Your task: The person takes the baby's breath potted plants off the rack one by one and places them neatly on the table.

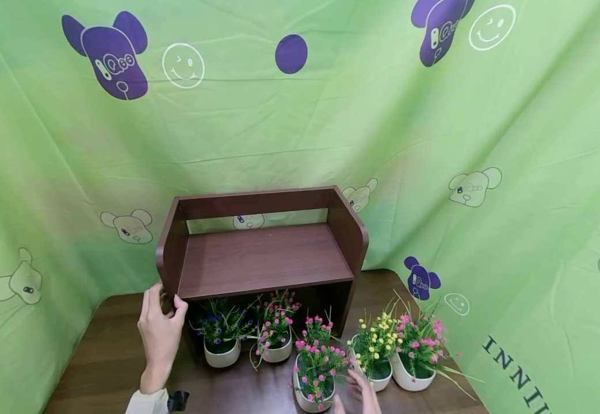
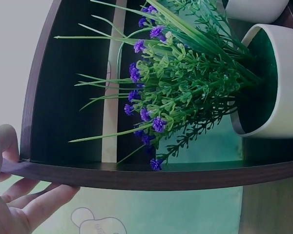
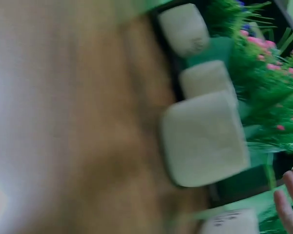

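Observation:
My left hand (image 1: 161, 336) grips the left side panel of a dark brown two-tier wooden shelf (image 1: 263, 259), thumb on the inner side and fingers outside, as the left wrist view shows. Just inside that panel stands a potted plant with blue-purple flowers (image 2: 185, 83). At the bottom of the head view, my right hand (image 1: 366, 394) is beside a pink-flowered plant in a white pot (image 1: 317, 368). Its fingers (image 3: 285, 207) look spread and fairly straight in the right wrist view, apart from the pot. Part of this hand lies outside the frame.
Another pink-flowered pot (image 1: 275, 333) stands in the lower tier. Right of my right hand are a yellow-flowered pot (image 1: 374, 351) and a further pink-flowered pot (image 1: 416, 359), side by side on the brown table (image 1: 108, 356). A green printed cloth (image 1: 258, 132) hangs behind.

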`<action>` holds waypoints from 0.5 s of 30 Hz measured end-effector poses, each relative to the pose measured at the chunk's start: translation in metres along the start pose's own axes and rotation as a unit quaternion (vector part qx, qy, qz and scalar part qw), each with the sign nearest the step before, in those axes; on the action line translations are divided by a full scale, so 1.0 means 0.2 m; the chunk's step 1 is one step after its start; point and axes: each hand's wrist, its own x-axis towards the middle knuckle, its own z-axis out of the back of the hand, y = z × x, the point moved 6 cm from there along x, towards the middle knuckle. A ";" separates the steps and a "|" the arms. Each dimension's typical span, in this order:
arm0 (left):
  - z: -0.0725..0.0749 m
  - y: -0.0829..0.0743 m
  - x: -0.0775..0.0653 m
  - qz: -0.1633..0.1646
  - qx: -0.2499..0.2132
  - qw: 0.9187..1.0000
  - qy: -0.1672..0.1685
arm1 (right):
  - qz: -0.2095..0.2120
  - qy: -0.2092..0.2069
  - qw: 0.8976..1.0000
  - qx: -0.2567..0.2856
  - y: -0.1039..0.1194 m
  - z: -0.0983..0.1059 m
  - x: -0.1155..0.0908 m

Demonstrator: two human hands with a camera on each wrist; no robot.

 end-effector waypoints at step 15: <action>-0.01 0.01 0.00 -0.003 0.005 1.000 0.005 | 0.029 -0.042 0.996 0.069 0.26 0.18 0.59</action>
